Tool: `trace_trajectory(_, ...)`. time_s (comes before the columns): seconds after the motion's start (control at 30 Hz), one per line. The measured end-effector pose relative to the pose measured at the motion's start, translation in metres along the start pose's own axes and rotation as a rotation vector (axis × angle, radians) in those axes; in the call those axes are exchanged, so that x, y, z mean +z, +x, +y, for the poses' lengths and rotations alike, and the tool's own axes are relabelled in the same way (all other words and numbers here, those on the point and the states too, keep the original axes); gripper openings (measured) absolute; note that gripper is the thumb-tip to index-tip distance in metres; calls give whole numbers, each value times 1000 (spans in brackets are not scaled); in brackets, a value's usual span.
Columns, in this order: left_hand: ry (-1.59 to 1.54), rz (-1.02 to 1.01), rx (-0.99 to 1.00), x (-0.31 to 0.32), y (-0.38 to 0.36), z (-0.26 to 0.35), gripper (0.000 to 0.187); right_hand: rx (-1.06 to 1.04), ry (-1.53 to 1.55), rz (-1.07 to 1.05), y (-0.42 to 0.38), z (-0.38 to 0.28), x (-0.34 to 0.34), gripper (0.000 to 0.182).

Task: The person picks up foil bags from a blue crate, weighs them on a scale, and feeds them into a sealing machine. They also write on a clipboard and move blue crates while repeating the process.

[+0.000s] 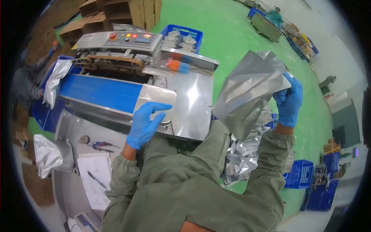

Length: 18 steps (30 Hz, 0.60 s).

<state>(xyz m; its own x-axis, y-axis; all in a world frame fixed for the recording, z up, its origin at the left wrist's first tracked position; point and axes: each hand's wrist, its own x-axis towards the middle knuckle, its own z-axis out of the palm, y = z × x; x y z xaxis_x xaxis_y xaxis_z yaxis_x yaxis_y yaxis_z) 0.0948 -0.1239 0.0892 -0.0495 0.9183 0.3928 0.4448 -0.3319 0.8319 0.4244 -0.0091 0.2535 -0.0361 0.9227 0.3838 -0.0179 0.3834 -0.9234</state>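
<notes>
My right hand (289, 98), in a blue glove, grips the edge of a large silver foil bag (247, 91) held up over the green floor. My left hand (147, 123), also gloved in blue, has thumb and forefinger apart with nothing between them. It is at the near edge of a metal plate (156, 96) at the end of the blue conveyor belt (102, 92). Behind the belt stands the sealing machine (119, 42) with lit red displays. Another foil bag (57, 81) lies at the belt's far left end. More foil bags (243, 154) are heaped below my right hand.
A blue crate (197, 34) with filled bags stands behind the machine. Papers (94, 179), a pen, pliers and a foil bag (52, 154) are at the lower left. Cardboard boxes (116, 9) are stacked at the back. One person (29, 79) is at the left, another (275, 17) far off.
</notes>
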Motion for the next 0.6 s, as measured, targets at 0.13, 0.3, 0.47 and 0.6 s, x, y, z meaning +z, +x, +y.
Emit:
trace_trajectory(0.13, -153, 229, 10, 3, 17, 24, 44, -396, -588, -7, 16, 23, 35, 27)
trace_trajectory(0.3, 30, 456, 5, -20, 26, 17, 43, 275, 163, -276, -22, 17, 142, 24)
trace_trajectory(0.47, -309, 658, -132, -18, 30, -37, 21, 196, 370, -427, -56, 57, 171, 24)
trace_trajectory(0.6, -440, 754, -167, -14, 35, -43, 22, -229, 237, -75, -74, 101, 187, 14)
